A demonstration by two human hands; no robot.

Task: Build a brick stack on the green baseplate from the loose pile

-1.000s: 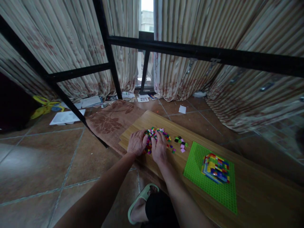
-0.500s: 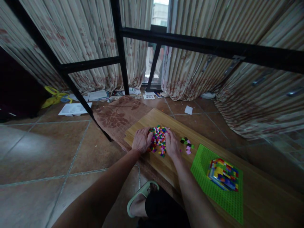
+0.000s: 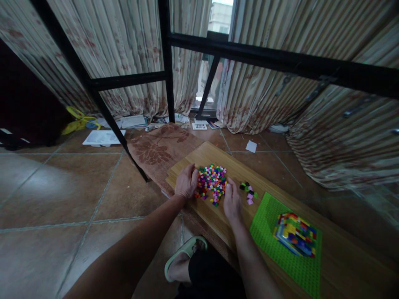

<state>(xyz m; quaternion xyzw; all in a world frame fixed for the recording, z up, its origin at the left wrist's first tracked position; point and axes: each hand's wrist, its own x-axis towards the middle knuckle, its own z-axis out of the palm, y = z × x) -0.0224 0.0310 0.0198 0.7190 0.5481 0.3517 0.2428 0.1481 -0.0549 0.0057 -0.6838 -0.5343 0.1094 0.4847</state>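
A heap of small multicoloured building bricks [image 3: 212, 181] lies loose on a wooden bench top [image 3: 207, 150]. My left hand [image 3: 186, 182] is cupped along the left side of the heap, open, its thumb at the bricks. On the other side, my right hand [image 3: 232, 201] stands edge-down on the wood, open, with a narrow gap between it and the heap. Some of its fingers are hidden from my view. Right of it lies a small group of black, green and pink bricks [image 3: 249, 193]. Farther right, a multicoloured brick build [image 3: 294, 233] sits on a green baseplate [image 3: 267, 205].
A brown patterned cloth [image 3: 156, 151] lies under the bench's left end. Black metal bars [image 3: 258, 54] cross in front of the curtains [image 3: 249, 95]. Papers [image 3: 134, 121] and a white tray-like object [image 3: 104, 137] lie on the tiled floor. My slippered foot [image 3: 185, 255] is beside the bench.
My right hand has drawn away to the right from the heap, and more of the bricks show. My left hand stays beside the heap. The whole view has shifted slightly.
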